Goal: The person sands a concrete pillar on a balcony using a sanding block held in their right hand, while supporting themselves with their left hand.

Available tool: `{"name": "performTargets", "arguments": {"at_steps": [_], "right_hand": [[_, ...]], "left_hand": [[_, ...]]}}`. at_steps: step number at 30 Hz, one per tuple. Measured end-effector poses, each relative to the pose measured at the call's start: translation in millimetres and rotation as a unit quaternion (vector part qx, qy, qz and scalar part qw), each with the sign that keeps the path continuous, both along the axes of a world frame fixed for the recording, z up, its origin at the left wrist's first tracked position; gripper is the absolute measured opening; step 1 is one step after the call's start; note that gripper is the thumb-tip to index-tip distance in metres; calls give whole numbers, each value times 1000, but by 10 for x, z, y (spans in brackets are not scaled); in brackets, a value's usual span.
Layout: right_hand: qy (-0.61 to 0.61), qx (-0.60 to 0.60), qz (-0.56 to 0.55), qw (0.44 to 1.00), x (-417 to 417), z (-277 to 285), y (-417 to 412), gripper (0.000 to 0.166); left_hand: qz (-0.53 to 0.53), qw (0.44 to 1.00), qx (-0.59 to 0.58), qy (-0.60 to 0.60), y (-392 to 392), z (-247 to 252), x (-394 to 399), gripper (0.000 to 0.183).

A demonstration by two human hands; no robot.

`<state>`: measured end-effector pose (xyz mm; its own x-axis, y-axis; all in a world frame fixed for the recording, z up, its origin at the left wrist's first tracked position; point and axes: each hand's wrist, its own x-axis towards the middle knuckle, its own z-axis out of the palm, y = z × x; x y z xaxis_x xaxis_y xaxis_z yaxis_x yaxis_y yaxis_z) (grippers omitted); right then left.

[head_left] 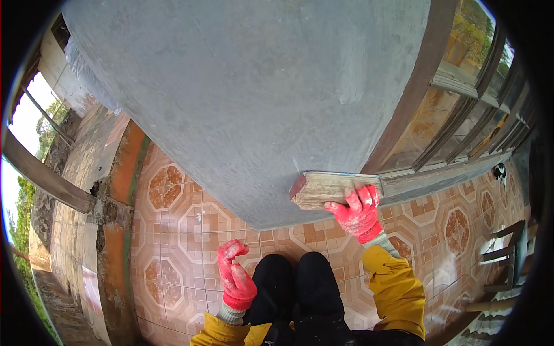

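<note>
My right hand, in a red glove, is closed on a wooden block, which looks like a sanding block or float with a thin sheet along its far edge. The block lies against the lower part of a grey wall. Faint pale streaks show on the wall just beside it. My left hand, also red-gloved, hangs above the tiled floor left of my knees, its fingers curled with a gap to the thumb and nothing visible in it.
A brown wooden window frame with glass panes borders the wall at right. Patterned floor tiles run below it. At left stands a worn low wall. Wooden furniture and a black-and-white animal are at far right.
</note>
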<state>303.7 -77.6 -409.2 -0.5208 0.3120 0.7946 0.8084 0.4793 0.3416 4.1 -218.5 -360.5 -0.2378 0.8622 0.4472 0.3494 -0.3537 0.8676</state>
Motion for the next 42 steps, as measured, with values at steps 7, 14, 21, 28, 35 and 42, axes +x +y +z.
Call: {"name": "performTargets", "arguments": {"at_steps": [7,14,21,28,35,42], "right_hand": [[141,62,-29,988,-162,-429,10,66],[-201,-122,28,972,322,-1208,-77,80],[178,109,-44,977,46,484,118,73],[-200,-105,40,973,338,-1391,-95,69],[18,-6,-7,1000,0,18,9,67],[10,37,1,999,-379,-537,12,68]], "left_hand": [[-25,997,21,66,-1,-6,99,45],[1,997,17,75,-100,-40,43,43],[-2,999,15,42,-62,-175,200,42],[-11,999,7,52,-66,-107,276,42],[18,1000,2,22,-21,-188,148,41],[6,999,31,14,-44,-297,147,35]]}}
